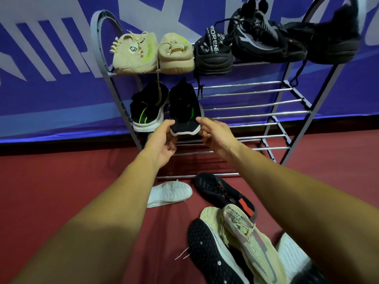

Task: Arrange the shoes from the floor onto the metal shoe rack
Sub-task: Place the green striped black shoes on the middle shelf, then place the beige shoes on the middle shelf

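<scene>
Seven shoes (133, 52) on rack (95, 31); left hand (162, 144), right hand (215, 136) grip sneaker (184, 107).

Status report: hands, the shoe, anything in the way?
Left hand and right hand both grip black green-striped shoe at the heel. Shoe on second shelf of rack, beside its mate. Nothing blocking; loose shoes on floor.

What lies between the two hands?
In the head view, a black shoe with green stripes lies between the left hand and the right hand; both grip its heel.
</scene>
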The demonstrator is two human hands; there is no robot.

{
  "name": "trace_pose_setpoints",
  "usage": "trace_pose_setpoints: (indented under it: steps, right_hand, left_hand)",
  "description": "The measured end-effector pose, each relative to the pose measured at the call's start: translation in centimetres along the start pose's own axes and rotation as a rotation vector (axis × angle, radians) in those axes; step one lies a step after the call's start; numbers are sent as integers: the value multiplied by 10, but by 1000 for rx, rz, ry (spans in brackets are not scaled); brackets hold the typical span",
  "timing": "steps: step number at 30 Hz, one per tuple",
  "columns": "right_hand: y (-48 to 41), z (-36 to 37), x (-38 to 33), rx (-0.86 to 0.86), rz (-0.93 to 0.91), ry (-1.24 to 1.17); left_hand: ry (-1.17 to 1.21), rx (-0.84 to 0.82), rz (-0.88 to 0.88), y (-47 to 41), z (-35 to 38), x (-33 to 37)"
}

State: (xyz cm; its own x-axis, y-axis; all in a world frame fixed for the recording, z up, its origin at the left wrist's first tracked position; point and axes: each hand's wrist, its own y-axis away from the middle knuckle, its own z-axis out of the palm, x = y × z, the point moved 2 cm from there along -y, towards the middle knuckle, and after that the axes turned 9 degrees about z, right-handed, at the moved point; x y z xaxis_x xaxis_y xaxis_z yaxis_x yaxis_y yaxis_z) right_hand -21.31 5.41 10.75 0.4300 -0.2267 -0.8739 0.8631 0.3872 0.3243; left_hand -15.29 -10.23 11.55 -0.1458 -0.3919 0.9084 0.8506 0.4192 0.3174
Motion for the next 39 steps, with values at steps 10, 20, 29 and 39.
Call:
trace_pose_setpoints:
  steps: [10, 20, 29, 39]
  right_hand:
    - [2, 17, -6, 195, -27, 200]
    - [39, -52, 23, 104, 138, 968]
    - [78, -128, 74, -63, 360, 1702]
    - [82, -178, 132, -116, 443, 1730]
  left_hand:
    - [-98, 31, 11, 1, -12, 3]
    - [-463, -6, 39, 37, -8, -23]
    - [-1298, -555, 96, 68, 16, -97]
    - [-1505, -673, 104, 67, 48, -187]
